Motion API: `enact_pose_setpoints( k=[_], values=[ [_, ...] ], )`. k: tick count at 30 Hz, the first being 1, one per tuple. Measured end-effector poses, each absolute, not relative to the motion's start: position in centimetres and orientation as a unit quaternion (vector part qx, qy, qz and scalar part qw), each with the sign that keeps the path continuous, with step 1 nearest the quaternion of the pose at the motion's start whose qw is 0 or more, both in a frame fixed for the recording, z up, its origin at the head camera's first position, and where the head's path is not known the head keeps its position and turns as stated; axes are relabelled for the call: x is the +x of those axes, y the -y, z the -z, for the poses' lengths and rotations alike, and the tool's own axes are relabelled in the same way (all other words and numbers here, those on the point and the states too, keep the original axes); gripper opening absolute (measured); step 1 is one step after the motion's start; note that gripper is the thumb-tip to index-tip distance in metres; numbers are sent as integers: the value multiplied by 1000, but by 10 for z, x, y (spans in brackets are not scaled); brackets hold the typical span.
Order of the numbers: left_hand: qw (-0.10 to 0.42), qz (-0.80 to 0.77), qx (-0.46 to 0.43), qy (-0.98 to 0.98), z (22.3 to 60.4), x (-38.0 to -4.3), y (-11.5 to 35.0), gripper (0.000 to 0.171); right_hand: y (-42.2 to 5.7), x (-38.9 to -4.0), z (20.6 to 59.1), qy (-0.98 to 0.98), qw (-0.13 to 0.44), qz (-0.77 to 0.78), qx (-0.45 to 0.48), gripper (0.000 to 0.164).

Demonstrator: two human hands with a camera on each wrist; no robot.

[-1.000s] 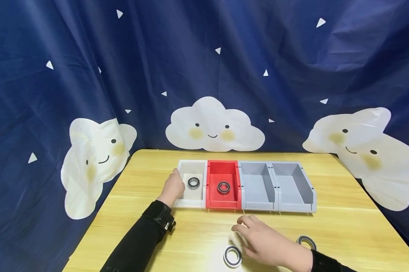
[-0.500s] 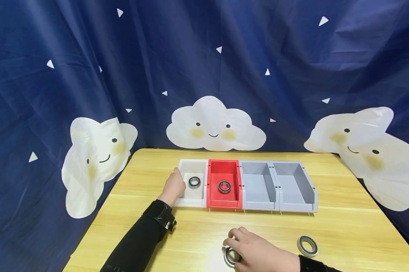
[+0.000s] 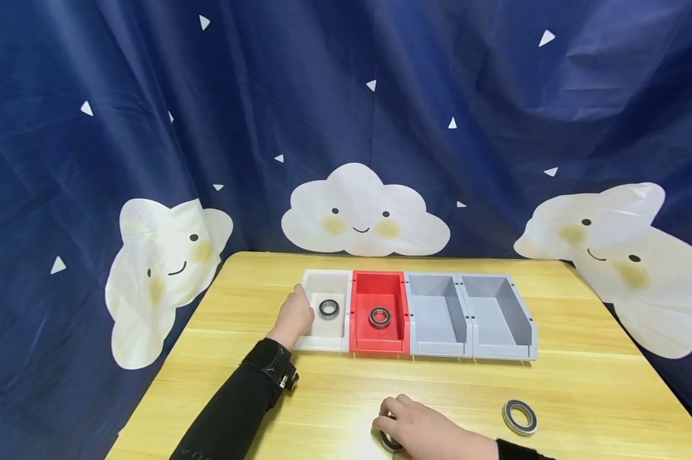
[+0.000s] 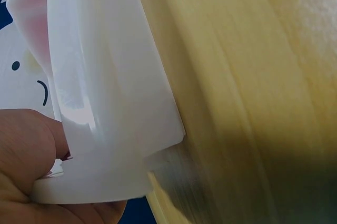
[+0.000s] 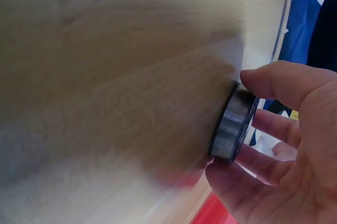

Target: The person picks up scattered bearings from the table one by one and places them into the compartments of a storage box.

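Observation:
With thumb and fingers my left hand (image 3: 294, 314) grips the outer side wall of the white bin (image 3: 322, 343). In the left wrist view that wall (image 4: 89, 76) passes between the thumb and the fingers. Near the front of the table my right hand (image 3: 429, 431) pinches a ball bearing (image 5: 234, 121) by its outer edge, thumb on one side and fingertips on the other. In the head view the hand covers most of this bearing. One bearing (image 3: 320, 313) lies flat in the white bin, and another (image 3: 372, 321) in the red bin (image 3: 379, 345).
Right of the right hand, a loose bearing (image 3: 510, 423) lies flat on the wooden table (image 3: 253, 281). Two grey bins (image 3: 438, 348) join the row to the right of the red one. Behind the table hangs a dark blue curtain (image 3: 322, 83) with clouds.
My right hand has moved down and left onto the bearing at the front, and its fingers have closed round it. My left hand has stayed on the white bin.

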State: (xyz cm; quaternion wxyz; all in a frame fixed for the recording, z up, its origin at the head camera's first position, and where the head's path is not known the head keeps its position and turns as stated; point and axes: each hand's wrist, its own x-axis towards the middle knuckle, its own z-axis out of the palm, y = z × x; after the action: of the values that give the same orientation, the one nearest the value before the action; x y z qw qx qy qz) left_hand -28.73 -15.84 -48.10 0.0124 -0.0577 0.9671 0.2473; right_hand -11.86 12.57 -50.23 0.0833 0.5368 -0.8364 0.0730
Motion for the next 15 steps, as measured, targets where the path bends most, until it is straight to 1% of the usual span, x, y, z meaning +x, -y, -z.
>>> enact_pose_setpoints(
  k=[7, 15],
  values=[
    [9, -248, -55, -967, 481, -287, 158, 57, -124, -119, 505, 837, 80, -74, 536, 42],
    [6, -241, -54, -969, 482, -287, 158, 56, -124, -118, 504, 841, 76, -71, 531, 41]
  ],
)
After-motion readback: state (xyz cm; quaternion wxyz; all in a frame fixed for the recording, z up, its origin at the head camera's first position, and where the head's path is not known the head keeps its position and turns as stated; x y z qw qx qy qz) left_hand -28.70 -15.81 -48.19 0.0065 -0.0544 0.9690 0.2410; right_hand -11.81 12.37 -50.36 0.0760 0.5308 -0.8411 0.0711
